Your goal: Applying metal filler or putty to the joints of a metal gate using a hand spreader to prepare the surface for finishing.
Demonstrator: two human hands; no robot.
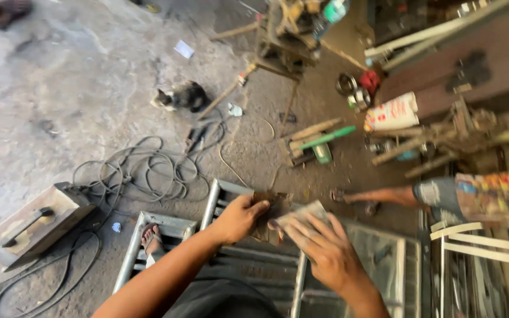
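Two hands busy | left hand (238, 217) grips brown sheet (271, 215) | right hand (319, 244) grips grey sheet (303, 212) | metal frame (219, 197) beneath

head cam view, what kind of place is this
Likely a metal or welding workshop: a boxy welding-type machine with tangled cables on a stained concrete floor, and metal frames under both hands.
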